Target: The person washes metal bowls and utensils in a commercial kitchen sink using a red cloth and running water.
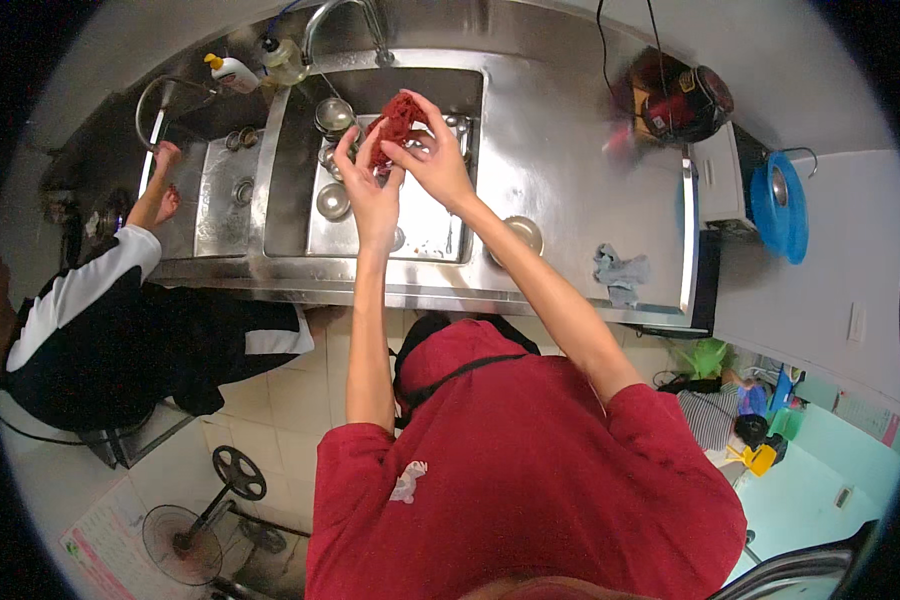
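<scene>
Over the steel sink basin (pixel 285 172), a dark red mesh scrubbing cloth (pixel 399 124) is bunched up between both hands. My left hand (pixel 373 199) pinches its lower left side with thumb and fingers. From the right, my right hand (pixel 444 161) grips it, fingers along its upper edge. Below, several metal bowls lie in the basin: one round bowl (pixel 334 201) left of my left wrist, another bowl (pixel 334 114) near the back left. Part of the basin floor is hidden behind my hands and forearms.
A curved faucet (pixel 381 52) rises behind the basin, near a pump bottle (pixel 232 73) and a clear soap bottle (pixel 285 64). Rightward on the counter are a bowl (pixel 523 236), a grey rag (pixel 619 271) and a red-black appliance (pixel 686 105). Another person's arm (pixel 150 196) reaches over the left basin.
</scene>
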The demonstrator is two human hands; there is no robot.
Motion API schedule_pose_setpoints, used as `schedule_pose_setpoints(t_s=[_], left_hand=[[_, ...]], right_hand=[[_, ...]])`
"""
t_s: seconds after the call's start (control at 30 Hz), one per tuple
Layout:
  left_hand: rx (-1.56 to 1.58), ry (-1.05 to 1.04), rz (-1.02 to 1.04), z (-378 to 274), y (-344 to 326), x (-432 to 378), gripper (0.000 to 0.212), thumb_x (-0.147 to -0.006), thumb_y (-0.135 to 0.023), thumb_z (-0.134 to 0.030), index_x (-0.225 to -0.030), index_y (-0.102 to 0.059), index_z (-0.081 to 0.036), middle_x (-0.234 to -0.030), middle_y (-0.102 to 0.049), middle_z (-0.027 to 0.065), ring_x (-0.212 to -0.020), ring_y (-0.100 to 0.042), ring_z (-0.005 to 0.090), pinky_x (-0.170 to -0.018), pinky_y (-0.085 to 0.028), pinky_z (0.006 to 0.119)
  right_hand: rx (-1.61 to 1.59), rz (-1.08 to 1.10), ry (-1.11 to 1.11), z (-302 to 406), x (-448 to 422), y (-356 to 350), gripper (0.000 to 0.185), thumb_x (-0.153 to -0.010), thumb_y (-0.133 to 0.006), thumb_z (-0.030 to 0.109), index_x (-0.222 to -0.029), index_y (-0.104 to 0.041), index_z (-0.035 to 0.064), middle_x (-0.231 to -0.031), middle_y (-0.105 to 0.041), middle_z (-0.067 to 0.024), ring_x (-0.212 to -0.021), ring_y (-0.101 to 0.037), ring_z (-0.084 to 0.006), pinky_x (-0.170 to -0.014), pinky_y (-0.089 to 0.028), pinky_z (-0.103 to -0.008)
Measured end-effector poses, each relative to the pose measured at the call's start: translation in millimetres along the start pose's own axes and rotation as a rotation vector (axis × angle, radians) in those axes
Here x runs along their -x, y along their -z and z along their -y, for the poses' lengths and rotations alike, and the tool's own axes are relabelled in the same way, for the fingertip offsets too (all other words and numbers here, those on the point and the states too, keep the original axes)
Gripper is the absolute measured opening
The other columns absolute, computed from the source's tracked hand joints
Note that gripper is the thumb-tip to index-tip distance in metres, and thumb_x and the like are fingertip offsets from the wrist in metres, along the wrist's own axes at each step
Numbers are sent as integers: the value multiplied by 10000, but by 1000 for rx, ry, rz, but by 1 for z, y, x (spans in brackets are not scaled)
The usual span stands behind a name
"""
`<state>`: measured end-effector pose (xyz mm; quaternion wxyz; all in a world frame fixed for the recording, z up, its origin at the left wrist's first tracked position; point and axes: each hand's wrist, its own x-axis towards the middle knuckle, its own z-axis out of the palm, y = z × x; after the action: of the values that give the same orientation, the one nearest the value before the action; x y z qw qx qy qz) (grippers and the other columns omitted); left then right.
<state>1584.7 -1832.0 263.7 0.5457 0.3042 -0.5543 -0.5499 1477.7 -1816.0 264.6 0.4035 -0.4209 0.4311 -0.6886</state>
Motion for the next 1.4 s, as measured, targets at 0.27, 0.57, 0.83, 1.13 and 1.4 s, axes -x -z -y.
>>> schedule_pose_setpoints(t_s=[0.27,0.57,0.83,1.13,1.4], left_hand=[[-393,194,6,36,35,57,439,-913,-646,-117,-1315,-480,-60,-1275,-568,123,-1160,-551,224,-968,-444,366],[-433,802,452,141,-44,171,621,-1005,-489,-427,-1373,-348,53,-766,-665,186,-579,-659,237,-558,-515,342],[-275,811,402,172,-82,188,462,-1046,-417,-359,-1380,-344,-49,-838,-664,154,-563,-682,210,-488,-532,323],[-610,430,211,199,-80,189,397,-1024,-373,-223,-1325,-426,31,-1020,-611,357,-1000,-593,491,-877,-453,520],[-390,729,5,135,-46,124,456,-1058,-320,-350,-1357,-349,-8,-898,-653,216,-663,-678,296,-512,-525,368]], right_hand=[[-318,-312,-261,-54,28,70,402,-936,-650,91,-1297,-490,16,-1165,-625,-104,-1023,-621,-164,-860,-541,-315],[-166,-310,-479,-20,112,189,404,-955,-634,181,-1292,-493,8,-1210,-568,-114,-1018,-626,-192,-867,-549,-338],[1061,69,-305,-32,180,202,469,-852,-648,109,-1277,-497,-16,-1046,-524,-236,-869,-633,-427,-770,-561,-448],[1252,117,-273,-56,173,182,238,-889,-612,143,-1093,-591,23,-1036,-555,-190,-843,-628,-400,-724,-531,-474],[1197,378,-76,-57,108,123,154,-854,-636,128,-958,-632,15,-1019,-567,-160,-894,-625,-354,-722,-540,-454]])
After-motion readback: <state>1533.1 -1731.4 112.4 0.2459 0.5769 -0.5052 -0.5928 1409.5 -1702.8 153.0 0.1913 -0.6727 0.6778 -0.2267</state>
